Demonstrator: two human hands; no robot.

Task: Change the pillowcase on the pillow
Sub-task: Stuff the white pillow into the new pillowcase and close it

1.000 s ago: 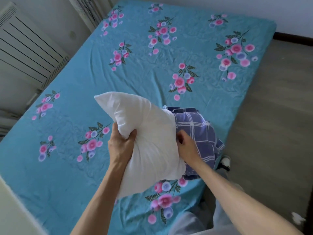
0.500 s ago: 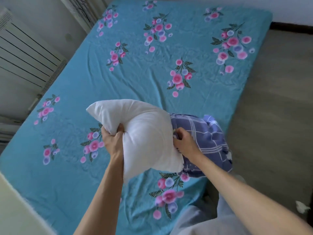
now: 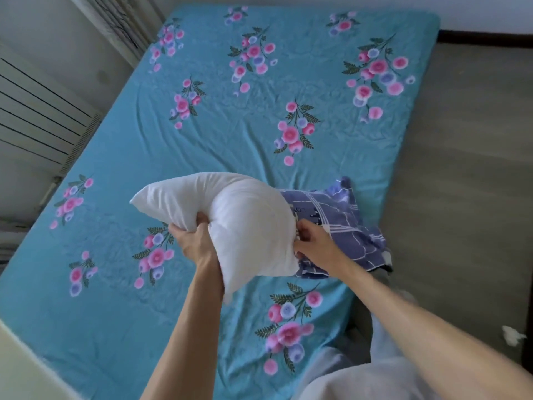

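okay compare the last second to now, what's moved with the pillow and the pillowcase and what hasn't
The white pillow has swung leftward, its upper corner now pointing left and lower, and more of the blue checked pillowcase shows to its right. The left hand keeps its grip on the pillow's pinched middle; the right hand stays at the pillowcase edge against the pillow. Nothing was let go. The floral bedsheet lies as before.

This is a bedroom in a home. A bed (image 3: 202,140) fills most of the view, covered by a turquoise sheet (image 3: 121,307) printed with pink and blue flowers. A white radiator (image 3: 34,116) stands by the wall beside it, a curtain (image 3: 115,21) hangs nearby, and the floor (image 3: 467,174) is grey wood.
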